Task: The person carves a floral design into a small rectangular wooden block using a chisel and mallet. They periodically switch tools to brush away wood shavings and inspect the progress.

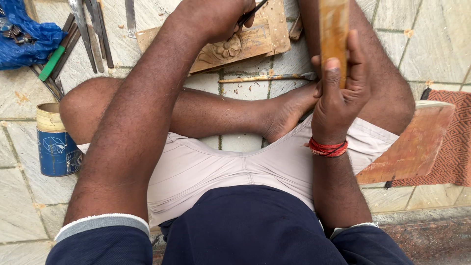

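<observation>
I sit cross-legged on a stone-tiled floor. My left hand (213,17) is closed around a thin dark chisel (252,12), its knuckles resting on a wooden plank (262,37) carved with a flower relief (224,49). My right hand (338,95) is raised and grips an upright wooden mallet (333,29); a red thread band circles that wrist. The chisel's tip is hidden behind my left hand.
Several metal chisels (95,29) lie at the top left beside a blue cloth (24,34). A blue tin (56,142) stands by my left knee. A loose chisel (267,77) lies near my foot. A wooden board (412,142) and patterned mat (454,137) lie at the right.
</observation>
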